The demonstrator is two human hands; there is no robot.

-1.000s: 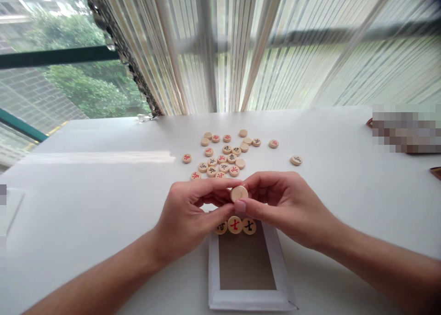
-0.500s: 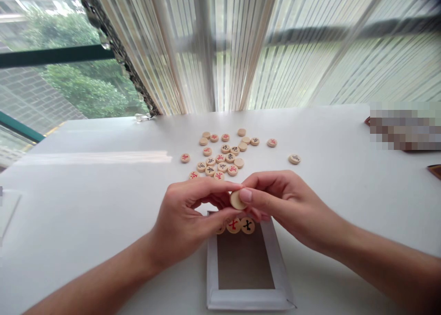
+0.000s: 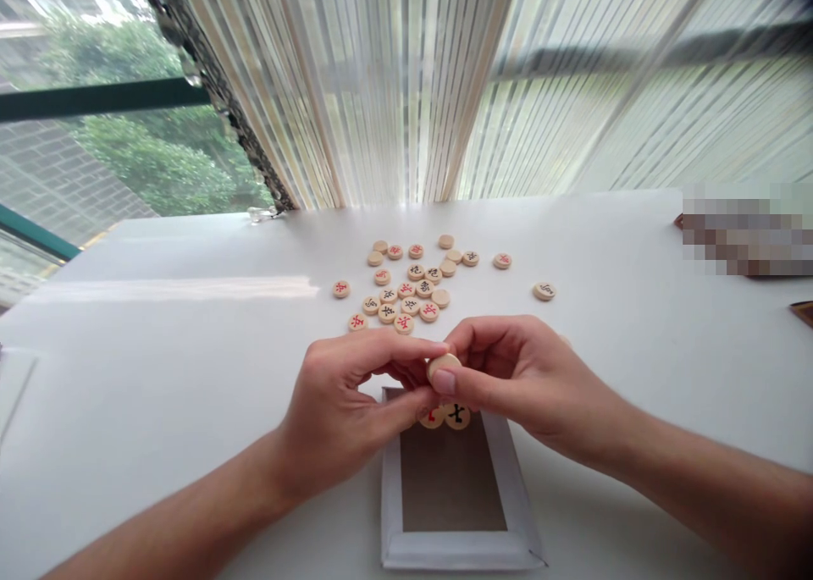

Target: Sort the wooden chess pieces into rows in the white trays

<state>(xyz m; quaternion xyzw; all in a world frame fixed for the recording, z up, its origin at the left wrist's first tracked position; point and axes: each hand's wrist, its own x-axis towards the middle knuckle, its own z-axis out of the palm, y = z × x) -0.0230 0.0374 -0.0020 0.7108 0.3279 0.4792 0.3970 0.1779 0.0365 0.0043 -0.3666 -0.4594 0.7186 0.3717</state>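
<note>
Between my two hands is a round wooden Chinese chess piece [image 3: 443, 363], its plain face toward me. The fingertips of my left hand [image 3: 356, 394] close on its left side. My right hand [image 3: 521, 368] pinches it from the right, thumb on the lower edge. Below the hands lies an open white box [image 3: 470, 550] with a brown floor. At its far end sit a piece with a red character [image 3: 433, 417], partly covered by my left thumb, and a piece with a black character [image 3: 457, 416]. Any others there are hidden by my hands.
Beyond my hands, several more chess pieces [image 3: 406, 290] are scattered over the white table [image 3: 190, 351], some face up in red or black, some blank side up. One piece [image 3: 544, 291] lies apart at the right. A string curtain [image 3: 394, 97] hangs behind the table.
The held piece has tilted and shifted slightly up and right between my fingers. My right thumb has slid down to its lower edge, and my left thumb now covers more of the boxed pieces.
</note>
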